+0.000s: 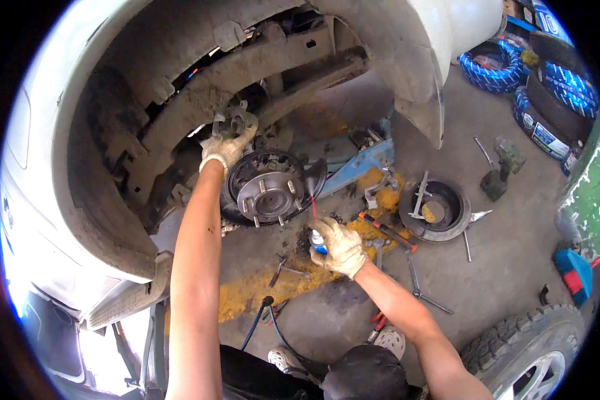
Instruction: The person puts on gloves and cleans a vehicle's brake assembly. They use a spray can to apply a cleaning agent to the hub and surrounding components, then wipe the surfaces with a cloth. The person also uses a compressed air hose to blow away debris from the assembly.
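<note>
My left hand, in a pale work glove, reaches into the wheel arch with its fingers wrapped round a grey metal part that looks like a brake caliper. Just below it is the bare wheel hub, its studs sticking out in a ring. My right hand, also gloved, is closed round a spray can with a blue-and-white body. A thin red straw rises from the can toward the hub's lower right side.
On the floor at right lies a brake rotor with a sliding measuring caliper across it. Near it are an orange-and-black handled tool, wrenches and a cordless impact wrench. A blue jack stands beyond the hub. Tyres stand at right.
</note>
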